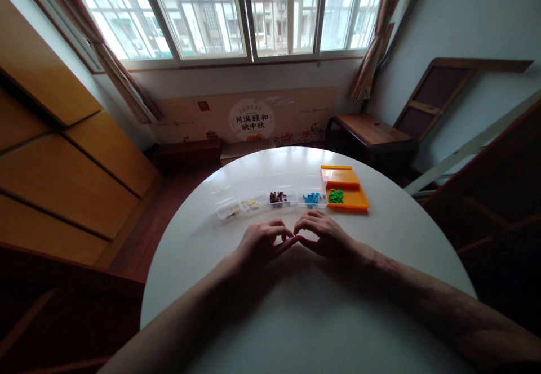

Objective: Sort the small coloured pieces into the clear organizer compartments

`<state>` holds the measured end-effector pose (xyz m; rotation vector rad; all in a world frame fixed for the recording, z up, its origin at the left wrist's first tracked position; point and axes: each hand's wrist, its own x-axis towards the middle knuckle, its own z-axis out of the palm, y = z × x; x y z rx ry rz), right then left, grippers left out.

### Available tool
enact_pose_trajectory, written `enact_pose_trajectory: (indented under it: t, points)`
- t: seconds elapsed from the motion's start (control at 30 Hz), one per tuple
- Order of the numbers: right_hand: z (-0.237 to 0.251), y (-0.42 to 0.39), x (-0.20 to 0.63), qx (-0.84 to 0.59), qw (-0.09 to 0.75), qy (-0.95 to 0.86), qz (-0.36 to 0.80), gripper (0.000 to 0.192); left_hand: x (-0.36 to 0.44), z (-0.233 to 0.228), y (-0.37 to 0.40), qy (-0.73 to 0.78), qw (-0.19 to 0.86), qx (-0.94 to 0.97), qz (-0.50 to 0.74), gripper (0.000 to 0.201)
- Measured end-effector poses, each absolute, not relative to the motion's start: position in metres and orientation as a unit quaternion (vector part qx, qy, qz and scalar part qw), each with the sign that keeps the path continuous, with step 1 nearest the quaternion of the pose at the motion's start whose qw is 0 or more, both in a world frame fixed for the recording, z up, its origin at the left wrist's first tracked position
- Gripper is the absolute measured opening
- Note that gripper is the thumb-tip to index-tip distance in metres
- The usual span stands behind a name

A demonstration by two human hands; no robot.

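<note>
Left hand (262,241) and right hand (323,233) at table (296,317) centre, fingertips meeting, curled, grip contents indiscernible; clear compartment box (270,196) and orange tray (346,188) near far edge; likely joining small pieces; next move needing fine pinch alignment.

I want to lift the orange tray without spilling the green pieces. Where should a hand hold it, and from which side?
Judging by its flat pose, grip the orange tray at its bare right edge, coming from the right; the green pieces lie near its left side, next to the clear boxes.
</note>
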<state>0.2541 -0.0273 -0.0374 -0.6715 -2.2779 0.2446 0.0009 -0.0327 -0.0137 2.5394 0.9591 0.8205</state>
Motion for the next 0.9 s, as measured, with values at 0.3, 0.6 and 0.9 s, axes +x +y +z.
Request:
enact_pose_trajectory:
  t: [0.3,0.6,0.9]
  points:
    - [-0.032,-0.030,0.253,-0.243,0.361,-0.895,0.096,0.002,0.001,-0.021,-0.031,0.340,0.191,0.873,0.294,0.028]
    - [-0.032,-0.031,0.253,-0.240,0.367,-0.892,0.111,0.005,0.003,-0.021,-0.032,0.322,0.196,0.876,0.301,0.021]
    - [-0.031,-0.034,0.251,-0.294,0.328,-0.890,0.117,0.021,-0.025,0.011,-0.018,0.391,0.113,0.856,0.319,0.016]
